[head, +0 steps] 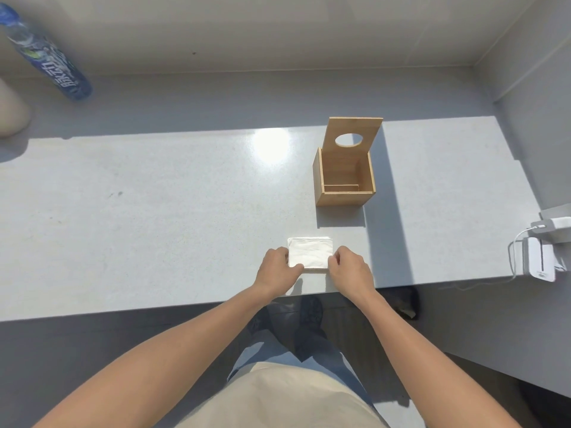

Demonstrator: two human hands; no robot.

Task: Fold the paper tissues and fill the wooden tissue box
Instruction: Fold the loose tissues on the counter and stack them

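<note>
A small stack of white folded paper tissues [310, 251] lies flat on the grey counter [154, 211] near its front edge. My left hand [278, 270] grips the stack's left side and my right hand [349, 268] pinches its right side. The wooden tissue box [340, 197] stands beyond the stack, slightly to the right, open at the top and looking empty inside. Its lid [352, 134], with an oval hole, stands upright at the box's back edge.
A blue plastic bottle [46, 57] stands at the back left beside a beige object [12, 109]. White chargers with a cable [537, 261] sit at the counter's right end. A wall runs behind and on the right.
</note>
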